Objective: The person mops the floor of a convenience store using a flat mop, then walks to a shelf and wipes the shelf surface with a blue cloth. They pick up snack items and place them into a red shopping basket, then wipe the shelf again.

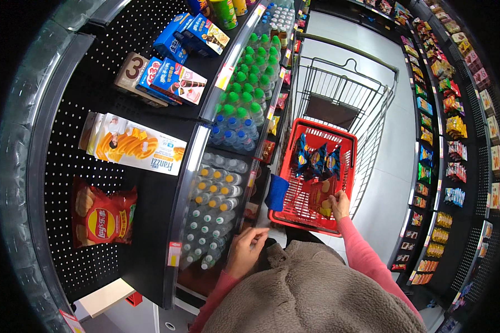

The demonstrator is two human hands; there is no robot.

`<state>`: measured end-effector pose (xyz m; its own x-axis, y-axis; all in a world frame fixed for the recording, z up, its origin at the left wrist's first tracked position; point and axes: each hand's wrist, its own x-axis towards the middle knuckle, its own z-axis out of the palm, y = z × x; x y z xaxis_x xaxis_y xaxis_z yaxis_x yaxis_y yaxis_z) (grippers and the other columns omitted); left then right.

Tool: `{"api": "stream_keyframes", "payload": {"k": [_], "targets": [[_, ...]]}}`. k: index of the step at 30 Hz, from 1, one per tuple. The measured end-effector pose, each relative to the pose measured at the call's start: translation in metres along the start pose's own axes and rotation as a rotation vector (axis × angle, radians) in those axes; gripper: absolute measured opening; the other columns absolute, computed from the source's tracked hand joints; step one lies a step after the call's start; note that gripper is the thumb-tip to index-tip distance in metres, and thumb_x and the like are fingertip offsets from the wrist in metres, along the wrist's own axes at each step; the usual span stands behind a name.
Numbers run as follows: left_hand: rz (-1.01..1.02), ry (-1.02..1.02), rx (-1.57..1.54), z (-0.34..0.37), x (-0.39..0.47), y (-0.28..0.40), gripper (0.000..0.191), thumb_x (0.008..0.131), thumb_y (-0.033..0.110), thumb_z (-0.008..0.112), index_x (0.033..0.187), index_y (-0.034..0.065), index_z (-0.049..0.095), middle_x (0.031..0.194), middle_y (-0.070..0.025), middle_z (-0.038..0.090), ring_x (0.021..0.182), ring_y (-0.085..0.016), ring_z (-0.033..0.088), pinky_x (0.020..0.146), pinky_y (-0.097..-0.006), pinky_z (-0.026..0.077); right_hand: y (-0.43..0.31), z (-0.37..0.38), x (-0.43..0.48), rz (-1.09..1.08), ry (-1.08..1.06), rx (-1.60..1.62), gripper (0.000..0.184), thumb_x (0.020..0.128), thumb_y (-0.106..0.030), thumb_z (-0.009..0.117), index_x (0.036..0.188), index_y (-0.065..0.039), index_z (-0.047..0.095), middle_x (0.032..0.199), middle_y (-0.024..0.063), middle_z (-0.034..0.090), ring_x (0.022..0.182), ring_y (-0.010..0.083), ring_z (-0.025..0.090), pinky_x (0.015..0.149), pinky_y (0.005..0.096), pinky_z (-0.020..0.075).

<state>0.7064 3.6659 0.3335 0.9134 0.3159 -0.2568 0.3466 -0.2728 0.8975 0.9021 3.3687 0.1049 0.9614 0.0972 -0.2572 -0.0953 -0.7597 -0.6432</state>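
Observation:
In the red plastic shopping basket (351, 166), set in a metal shopping cart (337, 81), my right hand (340, 205) holds the edge of a red chip bag (320, 192) near the basket's right side. Several dark blue snack bags (318, 161) stand upright behind that bag. A blue cloth (277, 192) hangs on the basket's left rim. My left hand (246, 249) is empty, fingers loosely curled and apart, left of the basket's near corner. Another red Lay's chip bag (104, 212) rests on the black shelf at the left.
Left shelves hold a Franzzi biscuit box (137, 143), blue wafer-roll boxes (179, 81), green-capped bottles (250, 77) and yellow-capped bottles (217, 187). Across the pale floor (393, 145), more shelves carry small snack packets (456, 127). The shelf edge (187, 183) runs close beside my left hand.

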Motion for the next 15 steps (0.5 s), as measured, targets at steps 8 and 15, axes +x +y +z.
{"api": "stream_keyframes", "payload": {"k": [8,15], "targets": [[-0.158,0.135,0.012,-0.017,-0.027,-0.011,0.019,0.098,0.007,0.063,0.114,-0.002,0.069,0.102,-0.0108,0.074,0.093,-0.017,0.072,0.078,-0.0283,0.055,0.044,0.044,0.045,0.12,-0.044,-0.171,0.022,0.086,-0.018,0.074,0.091,-0.002,0.06,0.091,0.0229,0.066,0.088,0.0426,0.065,0.078,0.0507,0.0519],[-0.229,0.415,-0.002,-0.053,-0.047,-0.01,0.015,0.096,0.006,0.066,0.108,0.0007,0.072,0.1,-0.0096,0.074,0.087,-0.016,0.071,0.075,-0.0276,0.053,0.098,0.079,0.07,0.129,-0.063,-0.225,0.022,0.087,-0.016,0.073,0.1,-0.002,0.064,0.1,0.0243,0.07,0.093,0.0432,0.068,0.082,0.0512,0.0537]]}}
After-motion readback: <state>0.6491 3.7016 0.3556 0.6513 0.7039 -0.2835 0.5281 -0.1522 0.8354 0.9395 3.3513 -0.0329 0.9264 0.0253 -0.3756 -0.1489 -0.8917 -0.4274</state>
